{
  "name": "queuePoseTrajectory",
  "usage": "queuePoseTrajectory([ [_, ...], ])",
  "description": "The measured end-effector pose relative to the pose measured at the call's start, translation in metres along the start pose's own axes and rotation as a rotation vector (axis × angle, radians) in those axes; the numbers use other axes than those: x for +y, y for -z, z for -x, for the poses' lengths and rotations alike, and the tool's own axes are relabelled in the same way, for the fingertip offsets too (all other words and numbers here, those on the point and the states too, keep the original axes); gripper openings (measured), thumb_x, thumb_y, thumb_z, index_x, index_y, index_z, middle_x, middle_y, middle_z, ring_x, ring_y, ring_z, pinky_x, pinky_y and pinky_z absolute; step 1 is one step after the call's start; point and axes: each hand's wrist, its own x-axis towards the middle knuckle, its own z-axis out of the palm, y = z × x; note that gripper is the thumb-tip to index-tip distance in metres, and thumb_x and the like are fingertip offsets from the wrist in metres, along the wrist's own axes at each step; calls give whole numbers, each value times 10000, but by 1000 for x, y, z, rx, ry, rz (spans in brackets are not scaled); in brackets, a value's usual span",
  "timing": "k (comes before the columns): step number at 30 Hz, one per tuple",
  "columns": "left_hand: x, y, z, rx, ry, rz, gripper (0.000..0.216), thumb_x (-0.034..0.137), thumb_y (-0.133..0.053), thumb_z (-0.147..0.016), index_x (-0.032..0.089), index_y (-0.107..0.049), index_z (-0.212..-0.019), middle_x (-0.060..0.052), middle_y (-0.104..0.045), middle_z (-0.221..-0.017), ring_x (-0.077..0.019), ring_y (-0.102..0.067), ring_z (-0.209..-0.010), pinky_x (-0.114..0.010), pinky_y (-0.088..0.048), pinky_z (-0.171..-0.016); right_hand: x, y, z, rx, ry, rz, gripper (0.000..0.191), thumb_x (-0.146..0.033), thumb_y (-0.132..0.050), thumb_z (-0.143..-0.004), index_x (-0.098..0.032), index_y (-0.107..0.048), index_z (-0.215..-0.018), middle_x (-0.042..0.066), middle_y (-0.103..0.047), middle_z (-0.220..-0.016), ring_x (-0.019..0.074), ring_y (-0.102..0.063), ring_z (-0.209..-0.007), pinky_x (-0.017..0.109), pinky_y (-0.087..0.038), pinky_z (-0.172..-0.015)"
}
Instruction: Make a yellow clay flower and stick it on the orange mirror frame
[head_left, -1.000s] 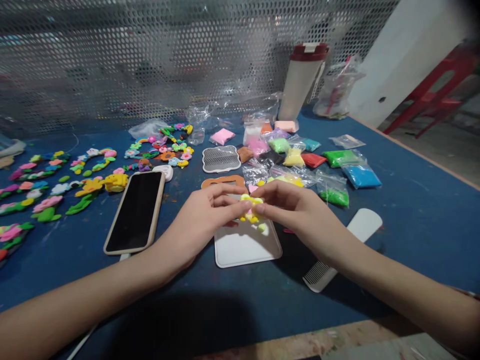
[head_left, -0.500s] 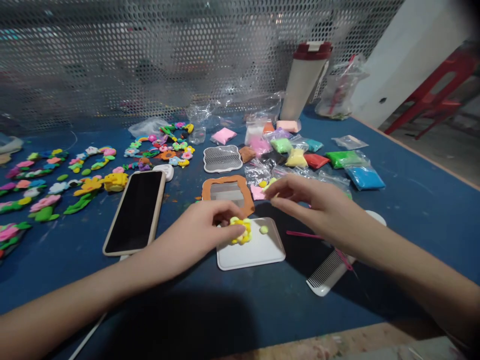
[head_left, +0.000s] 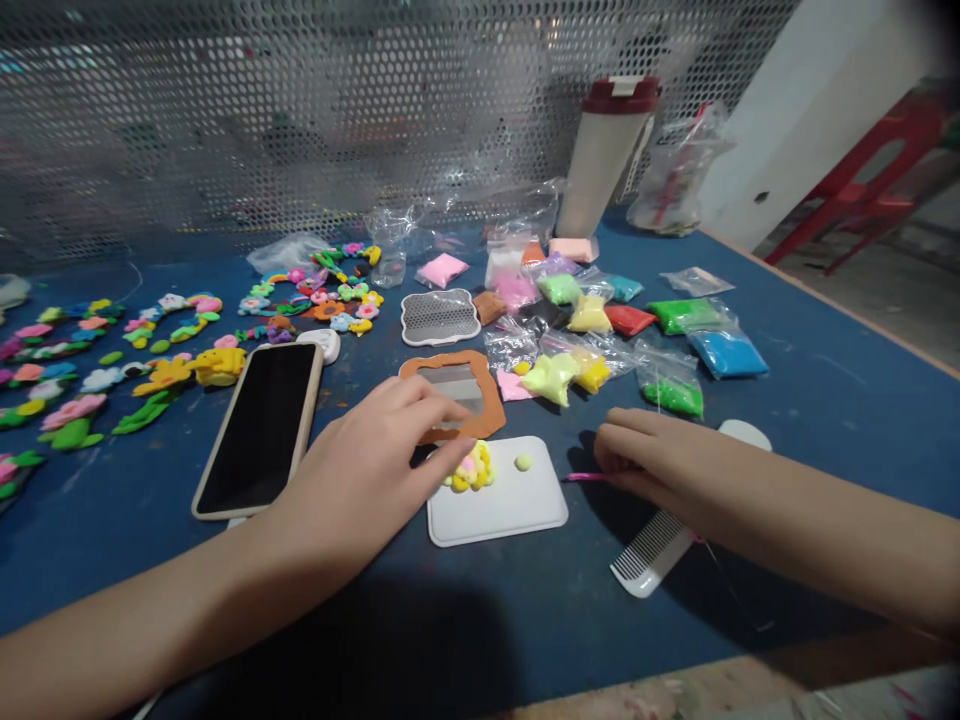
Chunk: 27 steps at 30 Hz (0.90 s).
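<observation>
My left hand (head_left: 375, 460) rests at the left edge of a small white board (head_left: 499, 505), its fingertips pinching a yellow and pink clay flower (head_left: 471, 470) that sits on the board. A small pale green clay ball (head_left: 523, 462) lies on the board beside it. My right hand (head_left: 649, 455) is down on the blue table (head_left: 825, 400) to the right of the board, fingers curled onto a thin pink tool (head_left: 581, 477). A white comb (head_left: 660, 535) lies partly under my right forearm.
A phone (head_left: 259, 428) lies face up left of my left hand. An orange clay frame (head_left: 454, 390) and a grey mould (head_left: 439, 317) sit behind the board. Bags of coloured clay (head_left: 600, 320), several finished clay flowers (head_left: 172, 350), a bottle (head_left: 600, 160) and a perforated screen (head_left: 300, 120) stand further back.
Both hands held the clay flower above the board; the left hand set it down on the board. The right hand let go, swung right and dropped onto the pink tool.
</observation>
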Motion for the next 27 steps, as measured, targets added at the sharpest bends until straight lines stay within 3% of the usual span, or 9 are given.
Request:
queuePoseTrajectory([
  [3, -1, 3, 1, 46, -15, -11, 190, 311, -459, -901, 250, -620, -980, -1, -605, -1002, -197, -546, -992, -343, -433, -803, -6, 6, -11, -22, -7, -56, 231, -219, -387, -905, -200, -470, -690, 19, -572, -677, 125, -489, -538, 243, -363, -489],
  [8, -6, 6, -2, 79, -12, -15, 186, 285, -457, -904, 248, -626, -970, -2, -606, -977, -189, -558, -953, -322, -423, -784, 0, 2, -22, 9, 49, -239, 118, -227, -437, -912, -210, -541, -857, 0, -619, -801, 102, -555, -661, 203, -406, -570],
  [14, -9, -1, -7, 54, -37, 26, 162, 273, -480, -886, 229, -624, -944, -2, -624, -956, -183, -564, -941, -303, -422, -771, 6, -1, -24, -24, 51, -338, 139, -261, -509, -887, -198, -588, -792, -14, -617, -703, 86, -538, -588, 189, -383, -525],
  [27, -4, -9, -9, 28, -97, 53, 147, 210, -484, -872, 187, -629, -873, -3, -621, -870, -157, -552, -858, -276, -411, -740, 9, -8, -30, -74, -23, -405, 124, -257, -520, -876, -196, -586, -792, -9, -612, -749, 97, -549, -645, 199, -400, -572],
])
